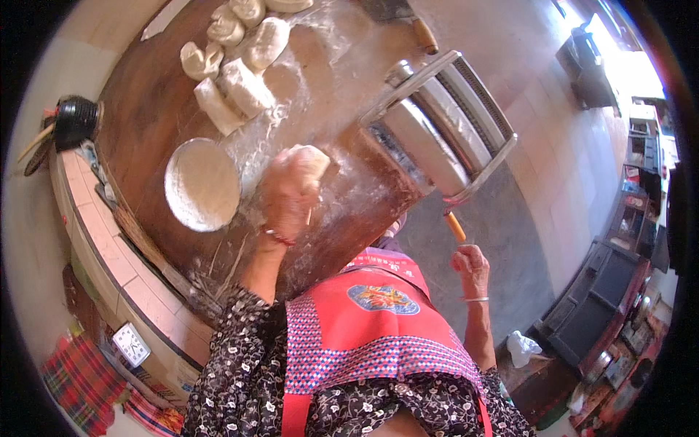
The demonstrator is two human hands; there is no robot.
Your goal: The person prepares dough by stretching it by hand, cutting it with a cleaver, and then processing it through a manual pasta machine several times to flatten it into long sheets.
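Note:
My left hand (289,191), blurred, is closed over a pale piece of dough (317,161) above the floury brown wooden table. To its left stands a white bowl (177,199) with flour inside. Several folded pieces of dough (248,90) lie grouped at the upper left. A metal roller dough machine (431,128) sits at the table's right edge, its crank with a wooden handle (455,226) pointing towards me. Just below that handle is my right hand (471,265), its fingers curled and apart from the handle, with nothing visible in them.
A dark flat blade with a wooden handle (426,37) lies beyond the machine. A tiled ledge (136,295) and a straw broom (142,235) run along the left. At the right stand a black cabinet or stove (590,300) and a white plastic bag (523,348).

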